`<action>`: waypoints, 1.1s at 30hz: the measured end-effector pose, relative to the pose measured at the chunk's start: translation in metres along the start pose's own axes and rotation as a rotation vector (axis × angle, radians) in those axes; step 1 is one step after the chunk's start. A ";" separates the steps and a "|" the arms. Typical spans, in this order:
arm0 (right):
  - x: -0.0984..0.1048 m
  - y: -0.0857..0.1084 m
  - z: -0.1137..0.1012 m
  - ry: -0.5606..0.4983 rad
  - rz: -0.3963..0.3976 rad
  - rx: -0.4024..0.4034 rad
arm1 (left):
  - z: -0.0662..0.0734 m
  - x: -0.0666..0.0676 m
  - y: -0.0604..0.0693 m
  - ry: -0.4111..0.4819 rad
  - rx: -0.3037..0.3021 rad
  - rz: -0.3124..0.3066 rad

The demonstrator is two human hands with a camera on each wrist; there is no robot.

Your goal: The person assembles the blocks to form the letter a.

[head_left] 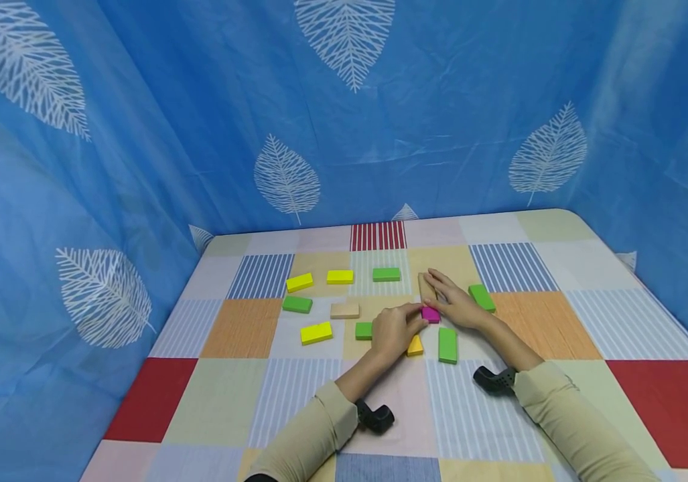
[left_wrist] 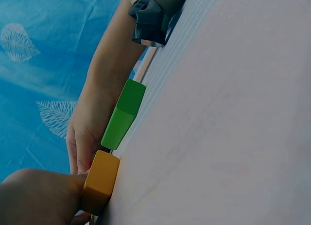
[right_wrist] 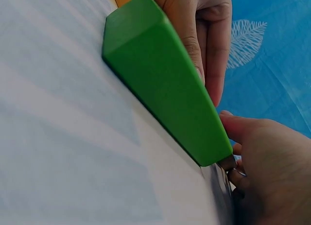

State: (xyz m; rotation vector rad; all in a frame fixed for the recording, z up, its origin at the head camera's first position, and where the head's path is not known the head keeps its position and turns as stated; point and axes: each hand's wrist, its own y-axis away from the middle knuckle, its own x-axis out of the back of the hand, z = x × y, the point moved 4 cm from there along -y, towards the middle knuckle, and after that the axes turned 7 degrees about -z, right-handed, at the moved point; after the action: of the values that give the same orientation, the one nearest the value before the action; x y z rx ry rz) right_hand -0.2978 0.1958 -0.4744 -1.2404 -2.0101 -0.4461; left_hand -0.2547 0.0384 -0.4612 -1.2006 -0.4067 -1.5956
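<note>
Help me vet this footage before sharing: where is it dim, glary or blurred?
Head view: brightest, with a pale sheen on the curtain; left wrist view: dimmer, the tablecloth hazy beside a crisper orange block; right wrist view: also dim, the tablecloth's stripes smeared, the edges of the green block clearer.

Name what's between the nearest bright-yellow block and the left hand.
A green block, partly covered by the left hand, then bare cloth to the yellow block: head view.
</note>
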 end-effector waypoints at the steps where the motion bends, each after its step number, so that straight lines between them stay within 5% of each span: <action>1: 0.000 0.000 0.000 0.001 0.000 0.001 | 0.000 0.000 0.000 -0.001 0.001 0.001; 25: 0.001 0.001 0.002 0.019 0.009 -0.035 | 0.001 -0.001 0.000 -0.029 -0.007 0.002; 33: 0.002 0.002 0.004 0.016 -0.003 -0.112 | 0.001 -0.001 0.000 -0.033 -0.015 0.003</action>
State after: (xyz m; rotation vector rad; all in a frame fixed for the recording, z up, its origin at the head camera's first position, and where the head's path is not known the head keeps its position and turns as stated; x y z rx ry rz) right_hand -0.2985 0.2007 -0.4757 -1.2978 -1.9968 -0.5754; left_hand -0.2537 0.0397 -0.4614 -1.2393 -0.4148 -1.5805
